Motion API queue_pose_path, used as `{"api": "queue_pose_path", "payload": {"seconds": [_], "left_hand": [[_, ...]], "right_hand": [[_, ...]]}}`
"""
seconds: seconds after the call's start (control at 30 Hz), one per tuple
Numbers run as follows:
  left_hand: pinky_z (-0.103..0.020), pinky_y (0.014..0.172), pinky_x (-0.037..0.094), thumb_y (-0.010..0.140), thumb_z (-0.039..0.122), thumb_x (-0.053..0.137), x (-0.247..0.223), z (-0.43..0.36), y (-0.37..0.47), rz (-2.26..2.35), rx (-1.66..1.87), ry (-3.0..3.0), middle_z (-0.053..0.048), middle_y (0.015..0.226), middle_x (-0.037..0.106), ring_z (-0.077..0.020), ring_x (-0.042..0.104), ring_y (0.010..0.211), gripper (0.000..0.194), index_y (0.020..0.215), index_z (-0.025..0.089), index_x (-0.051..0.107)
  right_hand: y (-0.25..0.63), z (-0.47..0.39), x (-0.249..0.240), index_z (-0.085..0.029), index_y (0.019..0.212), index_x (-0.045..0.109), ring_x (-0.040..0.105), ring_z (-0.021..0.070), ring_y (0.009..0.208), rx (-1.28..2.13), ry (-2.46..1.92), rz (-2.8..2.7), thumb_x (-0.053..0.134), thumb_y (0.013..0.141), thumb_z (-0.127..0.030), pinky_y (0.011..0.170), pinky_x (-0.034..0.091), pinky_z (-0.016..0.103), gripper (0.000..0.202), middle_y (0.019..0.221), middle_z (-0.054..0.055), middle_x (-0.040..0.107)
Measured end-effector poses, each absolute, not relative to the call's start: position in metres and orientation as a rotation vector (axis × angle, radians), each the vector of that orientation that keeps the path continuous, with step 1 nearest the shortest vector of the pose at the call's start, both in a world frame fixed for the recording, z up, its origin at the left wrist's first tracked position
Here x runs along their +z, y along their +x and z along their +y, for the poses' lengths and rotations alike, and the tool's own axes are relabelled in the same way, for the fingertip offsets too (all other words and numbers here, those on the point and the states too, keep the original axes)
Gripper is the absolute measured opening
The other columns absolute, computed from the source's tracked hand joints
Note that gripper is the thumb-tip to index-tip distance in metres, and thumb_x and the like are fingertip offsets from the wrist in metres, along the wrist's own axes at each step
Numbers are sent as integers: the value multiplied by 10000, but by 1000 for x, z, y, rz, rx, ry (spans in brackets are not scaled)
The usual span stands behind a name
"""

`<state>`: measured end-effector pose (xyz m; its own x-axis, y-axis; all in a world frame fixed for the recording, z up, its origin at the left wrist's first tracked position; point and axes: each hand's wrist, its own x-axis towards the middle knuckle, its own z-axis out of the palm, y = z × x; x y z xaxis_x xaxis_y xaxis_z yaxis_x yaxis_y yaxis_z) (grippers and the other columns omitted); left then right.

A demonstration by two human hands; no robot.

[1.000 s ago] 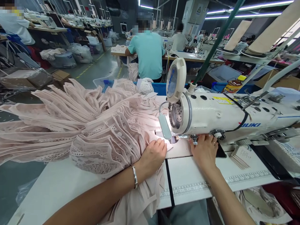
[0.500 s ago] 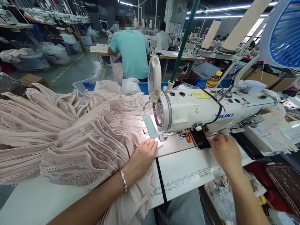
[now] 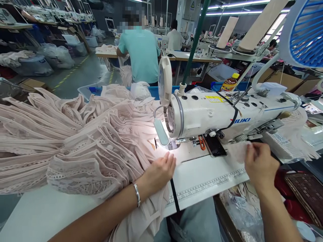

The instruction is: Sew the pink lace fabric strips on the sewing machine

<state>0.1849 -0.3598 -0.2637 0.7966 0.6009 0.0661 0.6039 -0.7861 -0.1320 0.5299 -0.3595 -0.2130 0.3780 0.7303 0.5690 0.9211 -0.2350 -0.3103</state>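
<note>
A white sewing machine (image 3: pixel 202 114) stands across the table, its lamp lighting the needle area. My left hand (image 3: pixel 161 169) rests just in front of the needle area, fingers together at the edge of the pale pink fabric; what lies under the fingertips is hidden. My right hand (image 3: pixel 261 163) pinches the corner of a small thin pale pink piece (image 3: pixel 237 152) right of a black phone (image 3: pixel 215 146). A large heap of pink lace-trimmed garments (image 3: pixel 83 148) spreads over the left side, partly hanging down near my left forearm.
Orange-handled snips (image 3: pixel 202 143) lie beside the phone. Behind the machine are a drink bottle (image 3: pixel 230 82), thread cones (image 3: pixel 227 33) and a blue fan (image 3: pixel 306 37). A white box (image 3: pixel 280 147) sits at right. A person in a teal shirt (image 3: pixel 142 55) sits ahead.
My right hand has moved right, drawing the thin pink piece out from beside the phone. My left hand has shifted slightly right, away from the heap.
</note>
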Motion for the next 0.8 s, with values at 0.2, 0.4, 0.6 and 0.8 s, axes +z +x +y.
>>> {"api": "queue_pose_path", "payload": {"seconds": [0.2,0.4,0.6,0.8], "left_hand": [[-410,975,554,946,3,423,-264,-370,189,-882,-4,-2808,-257,1424,548,-334,557,1329,458,1395,-14,510],[-462,1046,510,924,-19,398,-255,-355,184,-1227,80,-2635,-286,1417,539,-354,532,1343,495,1411,-62,482],[-438,1147,424,929,-21,395,-260,-356,183,-1101,30,-2714,-302,1388,553,-322,562,1315,458,1368,-91,506],[-440,1153,415,912,-19,408,-263,-355,183,-1148,-64,-2739,-281,1408,545,-313,536,1339,474,1377,-75,487]], "right_hand": [[448,-351,-230,-212,1010,688,711,215,897,709,-1478,-1816,439,966,-420,740,547,324,328,1008,79,764],[406,-341,-263,-205,951,700,694,203,821,191,-1411,-2148,469,1010,-293,794,514,335,254,882,77,760],[391,-330,-257,-190,707,608,605,171,750,-10,-1469,-2458,664,890,-163,708,428,286,194,806,41,682],[388,-323,-257,-187,806,587,583,188,750,168,-1558,-2497,526,913,-130,688,418,295,136,836,54,650]]}}
